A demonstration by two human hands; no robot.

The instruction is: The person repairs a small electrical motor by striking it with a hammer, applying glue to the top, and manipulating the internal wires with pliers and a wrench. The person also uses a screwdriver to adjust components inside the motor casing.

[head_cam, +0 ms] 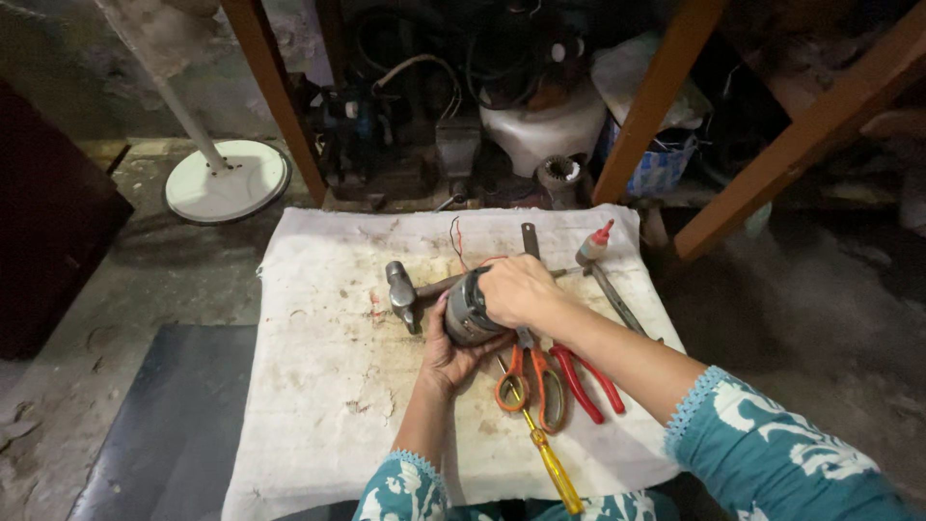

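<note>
Both hands are working on a small round motor near the middle of the stained white cloth, a little toward its far edge. The left hand is cupping the grey body from underneath, fingers curled up around its near side, while the right hand is clamping down over the top with the fingers pressed together and wrapped over the casing; what the fingertips are doing on the hidden side I cannot tell. Thin wires are trailing off the motor toward the far edge of the cloth, and that looks like the first hazard: a twist of the body could snag or tear them. A hammer is lying just beside the motor on its left, head toward the left edge, so a slip of the left hand could knock knuckles into steel. Crowding in on the near right side are orange-handled pliers, red-handled pliers and a yellow-handled screwdriver reaching toward the near edge. If the motor drops, it is likely landing on those tools and rolling. A small bottle with a red cap is standing near the far right corner, where a swinging right elbow or forearm could tip it.
</note>
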